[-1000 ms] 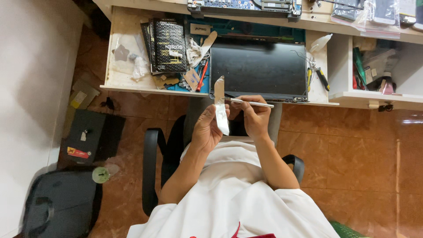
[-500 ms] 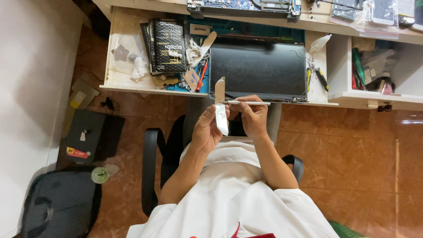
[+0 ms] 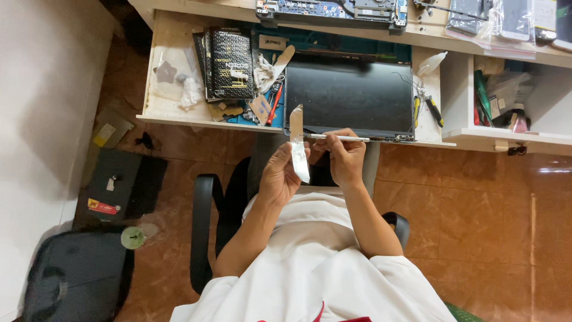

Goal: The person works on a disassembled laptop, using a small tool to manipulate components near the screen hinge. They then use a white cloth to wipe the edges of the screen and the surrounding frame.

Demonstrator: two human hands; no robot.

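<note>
Barely shifted since before, left hand (image 3: 280, 176) grips a pale silvery strip (image 3: 297, 143); right hand (image 3: 345, 158) pinches a slim tool (image 3: 336, 138).

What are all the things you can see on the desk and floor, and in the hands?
Strip: one, silvery grey, upright in the left hand.
Thin tool: one, silver, level, in the right hand, tip at the strip.
Screen panel: one, black, flat on the desk.
Flat packets: a stack, black with gold dots, left of the panel.
Circuit board: one, blue, at the desk's back edge.
Desk: one, pale wood.
Chair: one, black, under the person.
Bag: one, dark grey, on the floor at left.
Left hand: holds the strip.
Right hand: holds the thin tool.
</note>
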